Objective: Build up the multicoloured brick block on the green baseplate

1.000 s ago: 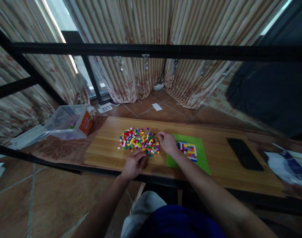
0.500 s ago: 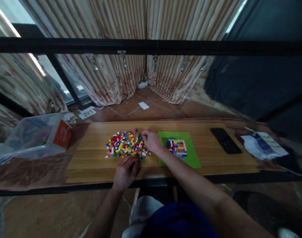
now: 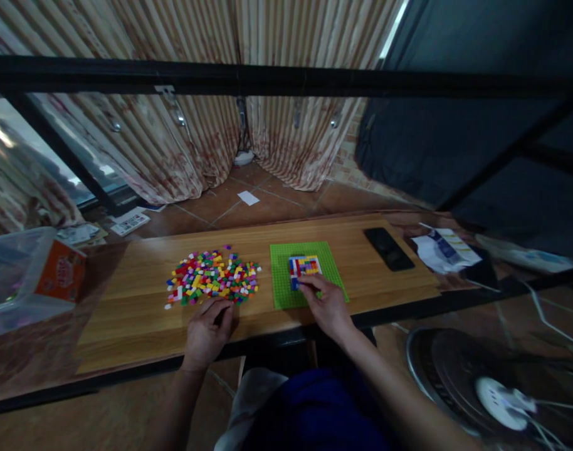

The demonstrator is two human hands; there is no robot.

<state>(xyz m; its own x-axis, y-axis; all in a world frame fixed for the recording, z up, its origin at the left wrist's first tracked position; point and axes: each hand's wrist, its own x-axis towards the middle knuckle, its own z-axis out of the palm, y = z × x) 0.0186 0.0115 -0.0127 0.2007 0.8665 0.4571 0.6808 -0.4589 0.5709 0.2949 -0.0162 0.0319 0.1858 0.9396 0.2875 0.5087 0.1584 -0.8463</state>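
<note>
My right hand point(image 3: 328, 304) is over the green studded baseplate point(image 3: 281, 291), its thumb and fingertips pinched at the near edge of a multicoloured block of building bricks point(image 3: 305, 264). A tiny brick seems to be in that pinch, mostly covered by the fingers. My left hand point(image 3: 209, 332) rests on the wooden board at the near edge of a pile of loose small bricks point(image 3: 215, 275). Its fingers are curled with thumb and forefinger together; whatever may be between them is hidden.
A black phone point(image 3: 389, 248) lies on the board point(image 3: 140, 294) to the right, with crumpled printed paper point(image 3: 446, 250) beyond it. At far left stands a clear plastic box point(image 3: 18, 275) with an orange label. A round fan-like object point(image 3: 460, 376) is at lower right.
My right hand has moved right, from the loose brick pile to the brick block on the baseplate. My left hand stays by the pile. The camera view has turned right.
</note>
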